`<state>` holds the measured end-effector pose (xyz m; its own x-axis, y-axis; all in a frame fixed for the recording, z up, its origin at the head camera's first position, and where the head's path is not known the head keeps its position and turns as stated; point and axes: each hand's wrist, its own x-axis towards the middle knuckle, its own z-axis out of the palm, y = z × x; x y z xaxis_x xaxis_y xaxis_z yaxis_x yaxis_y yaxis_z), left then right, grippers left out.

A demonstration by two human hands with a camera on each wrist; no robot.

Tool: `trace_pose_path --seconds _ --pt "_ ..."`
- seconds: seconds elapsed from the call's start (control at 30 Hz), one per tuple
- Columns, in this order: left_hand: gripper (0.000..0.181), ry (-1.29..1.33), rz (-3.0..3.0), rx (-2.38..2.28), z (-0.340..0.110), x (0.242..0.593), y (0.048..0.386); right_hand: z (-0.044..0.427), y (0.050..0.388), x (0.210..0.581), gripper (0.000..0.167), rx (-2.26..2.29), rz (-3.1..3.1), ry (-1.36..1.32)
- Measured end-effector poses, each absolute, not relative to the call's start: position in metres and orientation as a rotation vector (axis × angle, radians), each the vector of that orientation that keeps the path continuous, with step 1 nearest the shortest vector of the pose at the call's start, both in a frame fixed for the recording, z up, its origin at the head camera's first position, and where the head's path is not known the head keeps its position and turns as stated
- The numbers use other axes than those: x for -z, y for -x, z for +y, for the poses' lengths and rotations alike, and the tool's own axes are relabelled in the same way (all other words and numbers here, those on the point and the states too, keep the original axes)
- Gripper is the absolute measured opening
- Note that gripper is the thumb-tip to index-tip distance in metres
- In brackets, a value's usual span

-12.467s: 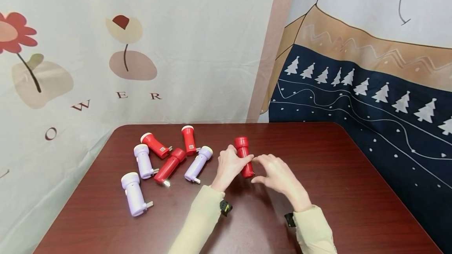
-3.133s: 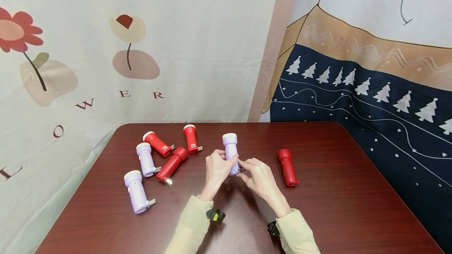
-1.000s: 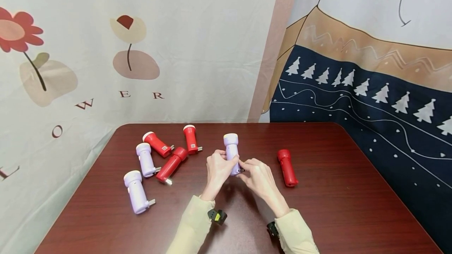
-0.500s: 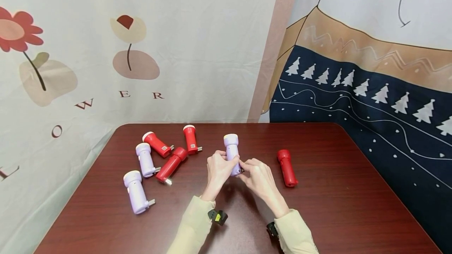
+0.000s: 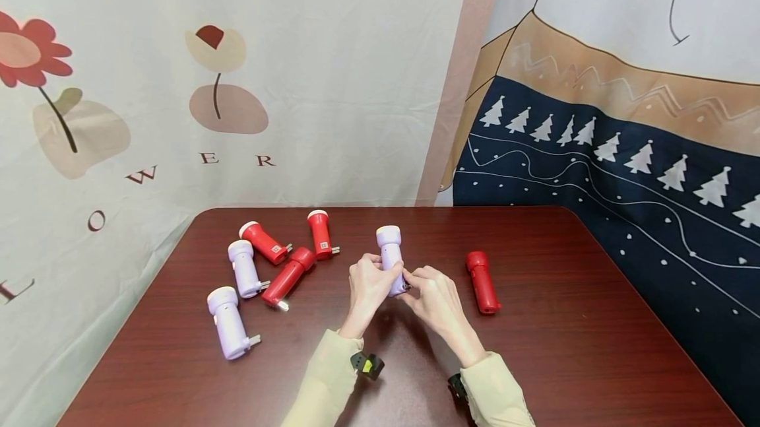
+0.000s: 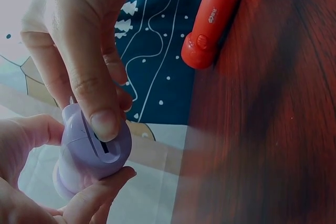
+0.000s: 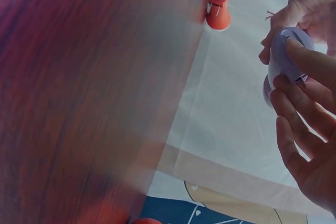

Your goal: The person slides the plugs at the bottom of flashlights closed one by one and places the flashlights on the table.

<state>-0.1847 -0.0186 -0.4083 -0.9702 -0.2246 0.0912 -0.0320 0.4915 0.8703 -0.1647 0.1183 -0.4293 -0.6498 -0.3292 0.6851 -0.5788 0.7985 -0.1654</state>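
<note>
In the head view a lilac plug-in flashlight (image 5: 390, 250) is held over the middle of the table, its lamp end pointing away from me. My left hand (image 5: 369, 287) grips its body between thumb and fingers. At its near end my right hand (image 5: 433, 298) pinches the base, where the fold-out plug sits. The left wrist view shows the right thumb (image 6: 104, 121) pressed on the slot in the base of the lilac flashlight (image 6: 84, 153), with a metal prong tip sticking out at one side. Right of the hands lies a red flashlight (image 5: 483, 283), no prongs visible on it.
On the left of the brown table (image 5: 594, 348) lie two lilac flashlights (image 5: 228, 325) and several red ones, including a dark-capped red flashlight (image 5: 289, 277). Their metal prongs stick out sideways. A printed curtain (image 5: 332, 84) hangs behind the table's far edge.
Earlier my left hand held a red flashlight, now lying at right. A lilac flashlight from the left group is now in my hands. Over the last second the hands barely move.
</note>
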Motion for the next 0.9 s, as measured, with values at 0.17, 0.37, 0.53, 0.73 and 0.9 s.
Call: trace_pose_path --seconds 0.17,0.37,0.53,0.73,0.9 --pt "0.043 -0.226 -2.537 1.481 -0.018 0.4085 0.1852 0.1179 0.1651 0.4291 0.04 -0.457 -2.313 -0.66" --pt "0.043 -0.232 -2.532 1.494 -0.017 0.4083 0.1849 0.1173 0.1656 0.4295 0.037 -0.422 -2.301 -0.65" --pt "0.043 -0.243 -2.53 1.486 -0.0164 0.4081 0.1845 0.1166 0.165 0.4289 0.038 -0.418 -2.298 -0.642" --pt "0.044 -0.249 -2.53 1.487 -0.016 0.4083 0.1842 0.1155 0.1642 0.428 0.038 -0.405 -2.305 -0.625" --pt "0.043 -0.257 -2.532 1.489 -0.0155 0.409 0.1842 0.1146 0.1642 0.4279 0.038 -0.384 -2.304 -0.613"
